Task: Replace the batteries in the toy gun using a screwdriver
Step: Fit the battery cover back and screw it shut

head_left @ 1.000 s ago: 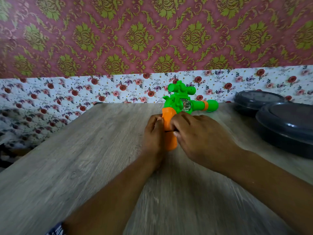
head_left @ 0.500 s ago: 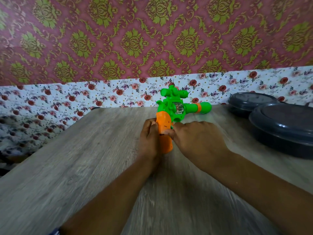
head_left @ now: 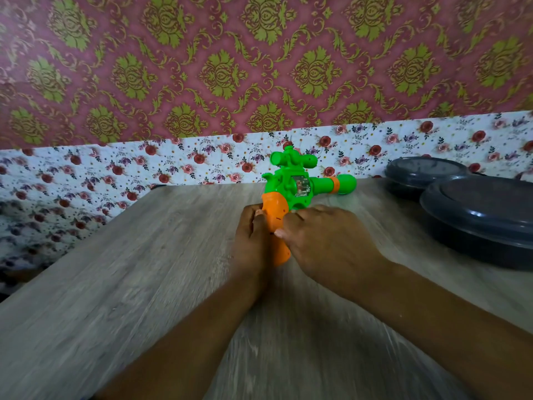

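A green toy gun point(head_left: 300, 184) with an orange grip point(head_left: 275, 215) lies on the grey wooden table point(head_left: 144, 269), its barrel pointing right. My left hand point(head_left: 251, 241) clasps the left side of the orange grip. My right hand point(head_left: 326, 243) presses against the grip's right side, thumb tip on the orange plastic. The lower part of the grip is hidden between my hands. No screwdriver and no batteries are visible.
Two dark grey lidded round containers stand at the right: a large one point(head_left: 484, 220) near the table's right edge and a smaller one point(head_left: 424, 174) behind it. A floral wall panel point(head_left: 115, 168) runs along the table's far edge.
The view has shifted slightly and the gun with both hands sits a little further left. My right thumb has slid lower along the orange grip, uncovering more of its top.
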